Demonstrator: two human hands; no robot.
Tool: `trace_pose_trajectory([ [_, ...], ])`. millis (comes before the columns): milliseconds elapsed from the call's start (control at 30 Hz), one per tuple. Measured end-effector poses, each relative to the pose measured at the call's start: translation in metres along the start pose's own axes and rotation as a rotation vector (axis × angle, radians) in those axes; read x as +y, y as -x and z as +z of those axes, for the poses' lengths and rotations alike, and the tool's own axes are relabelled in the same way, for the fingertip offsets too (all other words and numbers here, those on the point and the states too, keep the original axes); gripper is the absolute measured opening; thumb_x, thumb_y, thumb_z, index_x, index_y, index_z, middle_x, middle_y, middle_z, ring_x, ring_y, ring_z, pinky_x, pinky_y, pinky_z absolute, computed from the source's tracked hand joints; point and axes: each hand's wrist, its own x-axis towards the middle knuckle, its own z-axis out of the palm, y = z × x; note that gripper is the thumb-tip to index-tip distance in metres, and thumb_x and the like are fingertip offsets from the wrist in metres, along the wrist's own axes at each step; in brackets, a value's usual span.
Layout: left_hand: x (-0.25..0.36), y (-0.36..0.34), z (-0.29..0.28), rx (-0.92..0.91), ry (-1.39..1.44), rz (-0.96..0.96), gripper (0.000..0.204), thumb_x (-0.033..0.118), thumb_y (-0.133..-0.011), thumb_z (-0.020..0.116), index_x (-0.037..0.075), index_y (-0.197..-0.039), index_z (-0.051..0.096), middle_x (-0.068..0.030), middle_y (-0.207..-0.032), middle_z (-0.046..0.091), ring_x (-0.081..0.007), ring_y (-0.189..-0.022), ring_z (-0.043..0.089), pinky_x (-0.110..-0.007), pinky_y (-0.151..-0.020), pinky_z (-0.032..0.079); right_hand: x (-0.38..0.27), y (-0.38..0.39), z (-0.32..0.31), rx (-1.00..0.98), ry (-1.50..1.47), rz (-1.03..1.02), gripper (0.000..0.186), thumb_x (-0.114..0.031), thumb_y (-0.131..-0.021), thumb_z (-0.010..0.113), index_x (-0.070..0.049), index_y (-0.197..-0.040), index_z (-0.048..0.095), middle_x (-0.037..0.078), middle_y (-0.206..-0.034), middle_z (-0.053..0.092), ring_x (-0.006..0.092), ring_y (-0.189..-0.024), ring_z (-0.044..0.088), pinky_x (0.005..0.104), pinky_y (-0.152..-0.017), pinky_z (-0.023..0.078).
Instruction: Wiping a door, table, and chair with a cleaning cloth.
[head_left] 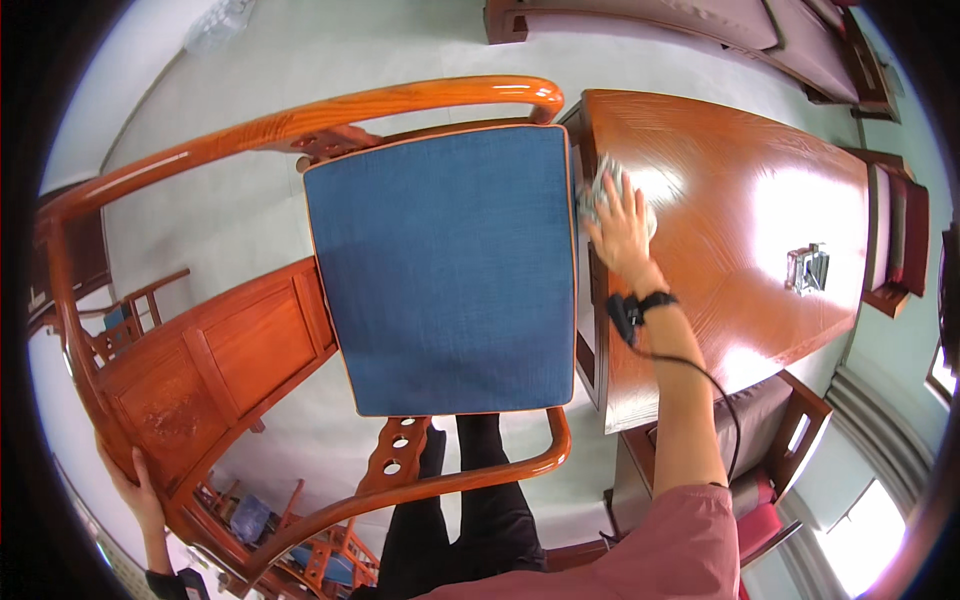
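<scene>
A wooden armchair (258,340) with glossy orange-brown rails and a blue cushion (450,270) stands in front of me, its back toward the left. At the lower left, my left hand (143,500) grips the edge of the chair's back, part of its fingers hidden by the wood. To the right of the cushion, my right hand (622,228) presses a crumpled pale cloth (605,180) onto the near left edge of a shiny brown table (700,250). Its fingers are spread over the cloth. A black strap with a cable circles the right wrist.
A small metallic, clear-sided object (808,268) sits on the table's right part. Padded wooden seats (895,240) stand beyond the table, and a long bench (690,25) is at the far side. More wooden chairs (330,560) are at the lower left. My legs are below the armchair.
</scene>
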Motion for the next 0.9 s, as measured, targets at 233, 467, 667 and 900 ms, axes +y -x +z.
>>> trace_pose_trajectory([
  [233, -0.003, -0.002, 0.000, -0.012, 0.018, 0.033, 0.054, 0.026, -0.091, 0.046, 0.000, -0.135, 0.025, -0.0158, -0.137, 0.029, -0.0251, -0.126, 0.027, -0.035, -0.105, 0.018, -0.006, -0.074, -0.007, -0.253, 0.461, -0.128, 0.037, -0.026, -0.079, 0.050, -0.010, -0.112, 0.058, 0.005, -0.137, 0.034, 0.0289, -0.133, 0.011, 0.0500, -0.107, 0.008],
  [467, -0.004, 0.001, -0.002, -0.003, 0.085, -0.002, 0.054, 0.024, -0.091, 0.046, 0.001, -0.135, 0.025, -0.0157, -0.137, 0.029, -0.0247, -0.126, 0.028, -0.035, -0.105, 0.019, -0.044, 0.103, 0.041, -0.737, 0.824, -0.395, 0.044, -0.028, -0.086, 0.042, -0.011, -0.126, 0.045, 0.008, -0.135, 0.037, 0.0304, -0.129, 0.023, 0.0486, -0.108, 0.006],
  [667, -0.012, 0.002, 0.001, -0.006, 0.144, -0.005, 0.054, 0.022, -0.091, 0.047, 0.002, -0.135, 0.024, -0.0156, -0.138, 0.028, -0.0254, -0.127, 0.027, -0.036, -0.106, 0.019, -0.063, 0.250, 0.020, -1.051, 0.188, -0.571, 0.025, -0.013, -0.076, 0.048, -0.011, -0.097, 0.061, 0.003, -0.096, 0.059, 0.0240, -0.105, 0.049, 0.0463, -0.104, 0.021],
  [900, -0.007, 0.001, 0.003, -0.006, 0.177, 0.008, 0.056, 0.019, -0.090, 0.048, 0.003, -0.136, 0.022, -0.0149, -0.139, 0.026, -0.0250, -0.128, 0.026, -0.036, -0.106, 0.019, -0.150, 0.135, -0.064, -0.149, -0.564, 0.000, 0.055, -0.002, -0.073, 0.052, -0.011, -0.126, 0.040, 0.009, -0.121, 0.048, 0.0279, -0.114, 0.042, 0.0447, -0.099, 0.026],
])
